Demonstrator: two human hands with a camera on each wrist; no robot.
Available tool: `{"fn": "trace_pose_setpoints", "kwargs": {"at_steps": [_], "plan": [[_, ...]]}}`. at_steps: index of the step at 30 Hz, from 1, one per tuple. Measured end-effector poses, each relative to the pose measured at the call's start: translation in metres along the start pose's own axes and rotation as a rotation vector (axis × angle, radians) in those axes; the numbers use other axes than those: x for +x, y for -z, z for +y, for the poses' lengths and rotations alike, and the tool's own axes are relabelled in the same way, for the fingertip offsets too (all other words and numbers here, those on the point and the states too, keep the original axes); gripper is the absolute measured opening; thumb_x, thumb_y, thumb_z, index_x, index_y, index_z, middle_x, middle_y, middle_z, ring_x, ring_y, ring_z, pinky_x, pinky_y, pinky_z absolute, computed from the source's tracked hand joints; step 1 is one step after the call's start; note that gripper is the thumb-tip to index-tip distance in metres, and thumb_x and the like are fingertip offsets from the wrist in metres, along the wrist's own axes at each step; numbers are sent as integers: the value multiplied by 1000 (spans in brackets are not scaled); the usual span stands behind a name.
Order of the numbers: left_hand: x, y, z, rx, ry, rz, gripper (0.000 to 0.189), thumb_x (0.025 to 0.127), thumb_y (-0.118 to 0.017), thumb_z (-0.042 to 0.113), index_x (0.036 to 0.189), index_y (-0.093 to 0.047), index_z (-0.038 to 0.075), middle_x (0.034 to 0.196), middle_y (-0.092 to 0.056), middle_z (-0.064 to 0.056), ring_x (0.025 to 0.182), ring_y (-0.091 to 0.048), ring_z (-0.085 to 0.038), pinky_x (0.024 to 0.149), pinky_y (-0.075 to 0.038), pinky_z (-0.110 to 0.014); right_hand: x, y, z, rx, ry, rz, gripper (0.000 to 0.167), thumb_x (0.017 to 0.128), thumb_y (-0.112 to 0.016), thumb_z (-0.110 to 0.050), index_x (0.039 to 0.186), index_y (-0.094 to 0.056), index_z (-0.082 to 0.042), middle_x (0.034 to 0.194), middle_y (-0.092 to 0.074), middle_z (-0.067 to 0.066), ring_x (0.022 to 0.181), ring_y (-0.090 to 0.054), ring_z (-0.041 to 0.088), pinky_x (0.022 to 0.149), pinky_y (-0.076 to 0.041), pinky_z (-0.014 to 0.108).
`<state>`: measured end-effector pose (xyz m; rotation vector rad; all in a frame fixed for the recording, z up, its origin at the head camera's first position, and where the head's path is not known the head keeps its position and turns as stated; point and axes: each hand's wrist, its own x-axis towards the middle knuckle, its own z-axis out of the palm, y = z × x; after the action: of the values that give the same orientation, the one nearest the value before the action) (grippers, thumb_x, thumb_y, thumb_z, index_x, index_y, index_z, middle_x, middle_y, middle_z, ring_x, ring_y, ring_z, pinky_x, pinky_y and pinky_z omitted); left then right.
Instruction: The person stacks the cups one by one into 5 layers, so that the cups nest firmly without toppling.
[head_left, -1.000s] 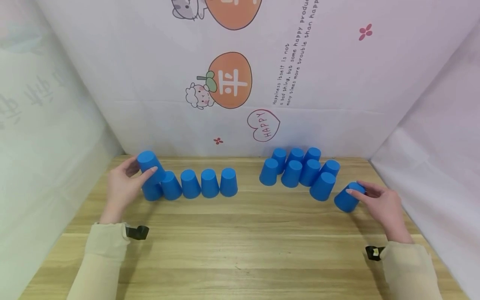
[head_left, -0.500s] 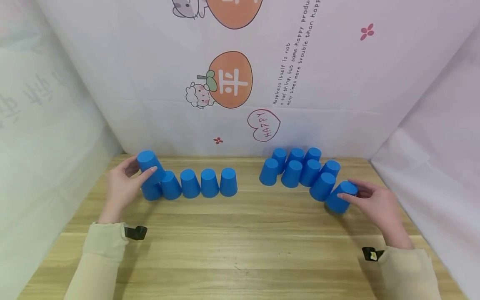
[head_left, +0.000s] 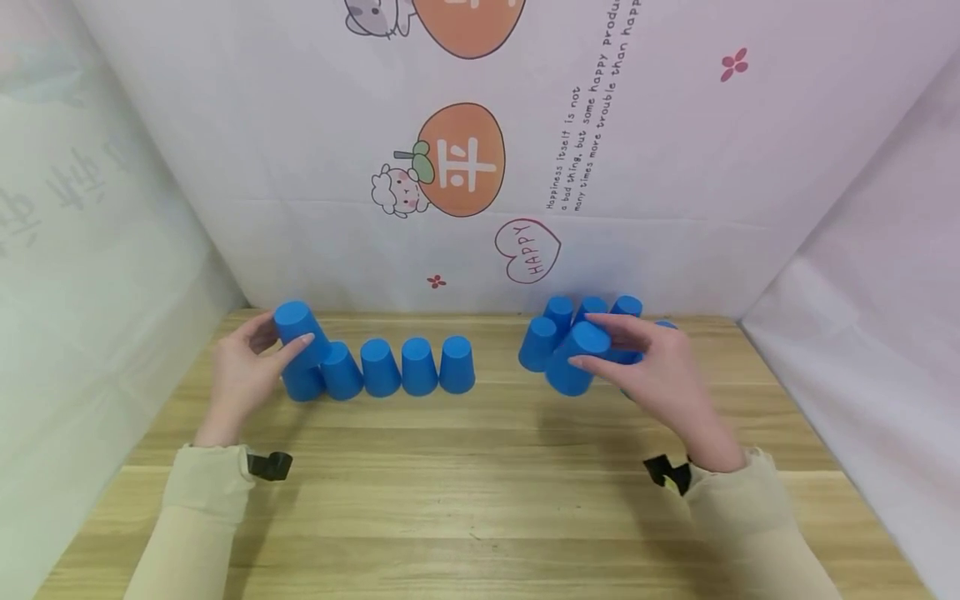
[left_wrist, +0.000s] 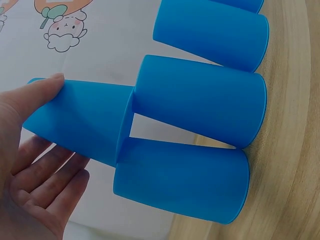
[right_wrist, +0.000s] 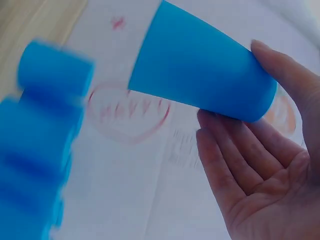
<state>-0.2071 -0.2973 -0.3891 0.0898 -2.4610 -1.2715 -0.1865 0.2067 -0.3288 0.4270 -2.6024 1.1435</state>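
Head view forward and down, wrist views close, cups (head_left: 381, 367) shared

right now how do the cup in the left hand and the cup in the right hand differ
The left cup sits with its rim on two cups; the right cup is held in the air. The left cup is at the left end of a row, while the right cup is in front of a cup group. Both are blue and upside down.
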Motion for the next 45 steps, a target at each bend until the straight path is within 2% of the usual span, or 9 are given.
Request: {"fn": "trace_pose_setpoints", "kwargs": {"at_steps": [5,10,15,21,26,30,39,45], "plan": [[0,0,-1,9,-6,0,81,91,-75,49,144,-50,-6,135,-58,-29,123,-58,-46,101,-47,-57,17,-30,-28,103,85,-39,61,79,-89,-41,132,-70,-18,123,-70,-1,101,-71,18,83,-59,38],[0,1,-1,10,-20,4,78,91,-75,47,143,-51,-6,134,-59,-29,122,-58,-46,100,-47,-58,37,-69,-47,186,150,-105,58,81,-89,-36,131,-70,-16,119,-72,-3,99,-71,16,85,-59,41],[1,1,-1,10,-26,2,78,91,-75,47,143,-52,-6,133,-59,-29,121,-58,-46,100,-47,-58,51,-105,-59,233,136,-165,56,81,-89,-34,130,-70,-14,117,-72,-4,100,-70,14,88,-57,43],[2,3,0,14,-13,-6,81,91,-75,49,145,-50,-6,135,-58,-29,122,-58,-46,100,-47,-58,71,-133,-67,200,129,-184,56,83,-87,-33,133,-68,-14,122,-71,-2,104,-69,15,89,-57,36],[2,3,0,17,-10,-11,82,90,-75,49,145,-49,-6,134,-59,-29,122,-58,-46,100,-47,-57,90,-148,-66,125,121,-195,55,84,-87,-33,132,-68,-13,122,-72,3,103,-70,20,89,-57,36],[1,3,1,13,-7,-18,83,90,-75,50,146,-49,-6,134,-59,-29,123,-57,-47,100,-47,-58,99,-154,-63,97,108,-191,54,84,-86,-32,131,-68,-12,121,-72,5,101,-70,20,87,-57,36],[0,3,1,18,-11,-11,83,90,-75,50,146,-48,-5,135,-58,-29,123,-57,-45,101,-46,-58,101,-159,-60,121,74,-211,58,86,-85,-33,135,-65,-11,125,-70,6,104,-69,23,89,-57,38],[1,1,-1,13,-37,-4,80,91,-76,47,145,-49,-5,133,-60,-28,122,-58,-44,101,-46,-57,101,-161,-58,119,69,-201,58,86,-85,-32,136,-64,-12,127,-69,6,104,-69,22,89,-57,39]]}}
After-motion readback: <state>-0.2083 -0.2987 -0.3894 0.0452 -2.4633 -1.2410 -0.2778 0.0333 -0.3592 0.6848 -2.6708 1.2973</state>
